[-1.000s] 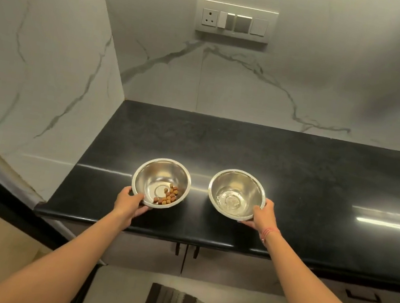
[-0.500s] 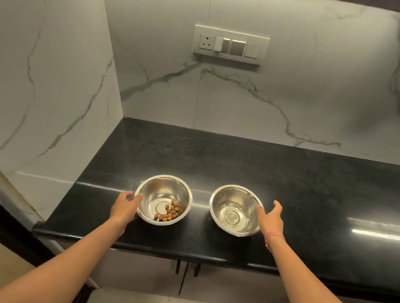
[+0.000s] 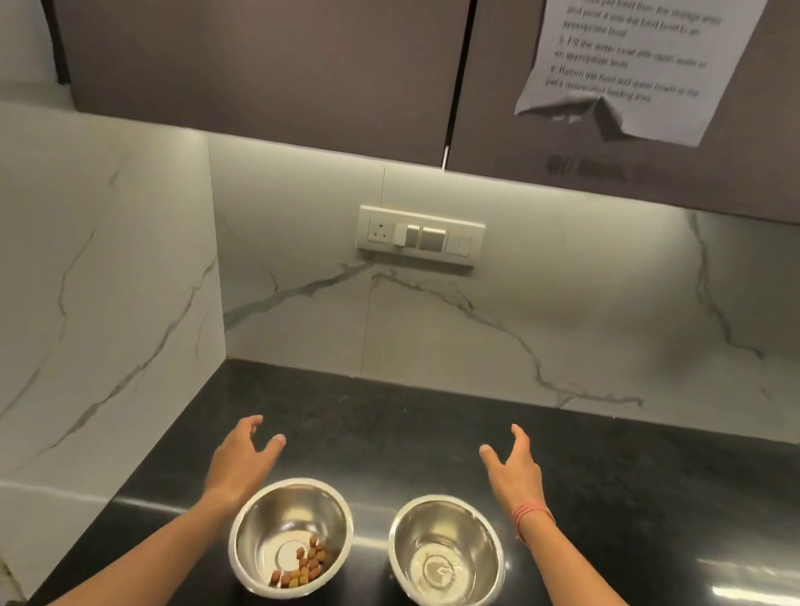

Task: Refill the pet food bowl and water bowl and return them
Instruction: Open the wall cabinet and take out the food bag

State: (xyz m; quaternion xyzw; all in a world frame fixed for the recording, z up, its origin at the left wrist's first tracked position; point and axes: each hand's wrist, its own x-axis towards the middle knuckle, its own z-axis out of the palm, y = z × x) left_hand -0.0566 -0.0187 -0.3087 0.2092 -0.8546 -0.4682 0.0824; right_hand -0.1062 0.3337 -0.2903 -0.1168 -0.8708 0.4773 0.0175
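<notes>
Two steel bowls stand side by side on the black countertop (image 3: pixel 419 440). The left food bowl (image 3: pixel 289 509) holds a small heap of brown kibble (image 3: pixel 302 568) at its lower right. The right water bowl (image 3: pixel 449 533) holds a little clear water. My left hand (image 3: pixel 242 461) is raised above the counter just behind the food bowl, fingers relaxed and spread, holding nothing. My right hand (image 3: pixel 515 470) hovers behind and to the right of the water bowl, fingers extended, empty. A red thread sits on that wrist.
Dark upper cabinets (image 3: pixel 273 24) hang overhead, with a printed instruction sheet (image 3: pixel 632 52) taped to the right door. A switch and socket panel (image 3: pixel 419 239) is on the marble back wall. A marble side wall (image 3: pixel 69 279) closes off the left.
Both hands let go of the bowls and lifted up and forward past them. The view tilted upward, bringing the cabinets and the sheet into sight.
</notes>
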